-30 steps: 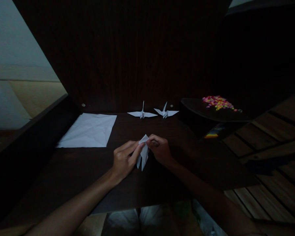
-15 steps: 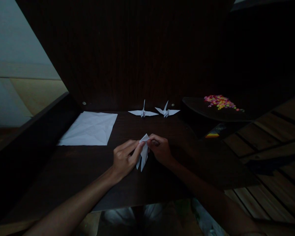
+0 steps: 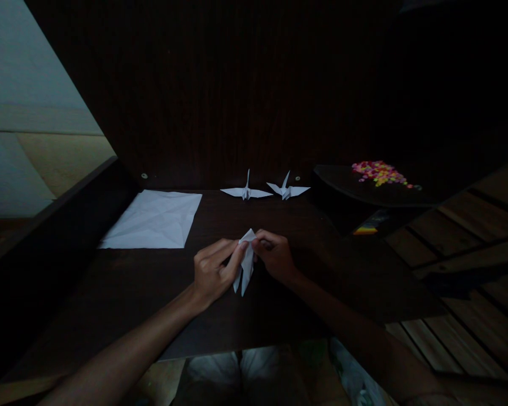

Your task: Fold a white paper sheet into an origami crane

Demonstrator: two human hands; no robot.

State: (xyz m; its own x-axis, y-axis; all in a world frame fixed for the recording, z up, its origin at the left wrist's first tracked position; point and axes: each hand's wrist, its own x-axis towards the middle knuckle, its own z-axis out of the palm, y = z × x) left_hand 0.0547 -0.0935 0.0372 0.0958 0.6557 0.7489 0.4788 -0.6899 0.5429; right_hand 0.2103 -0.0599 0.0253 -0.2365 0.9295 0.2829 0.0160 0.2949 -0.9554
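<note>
A folded white origami paper (image 3: 247, 265) is between my hands over the dark table, its two narrow points turned toward me. My left hand (image 3: 215, 269) pinches its left edge, thumb on the upper face. On the other side, my right hand (image 3: 275, 255) grips the paper near its top with thumb and bent fingers. Some of the fingertips are hidden behind the paper. Farther back stand two finished paper cranes, one crane (image 3: 246, 193) in the middle and another crane (image 3: 286, 192) just right of it, wings spread.
A creased white paper sheet (image 3: 152, 221) lies flat at the left of the dark table (image 3: 144, 299). Small colourful pieces (image 3: 381, 173) are heaped on a rounded dark shelf (image 3: 342, 189) at the right. A tall dark panel (image 3: 220, 90) rises behind, and a low side board (image 3: 46, 217) borders the left.
Both hands keep their hold on the folded paper with hardly any movement. The whole view has shifted very slightly.
</note>
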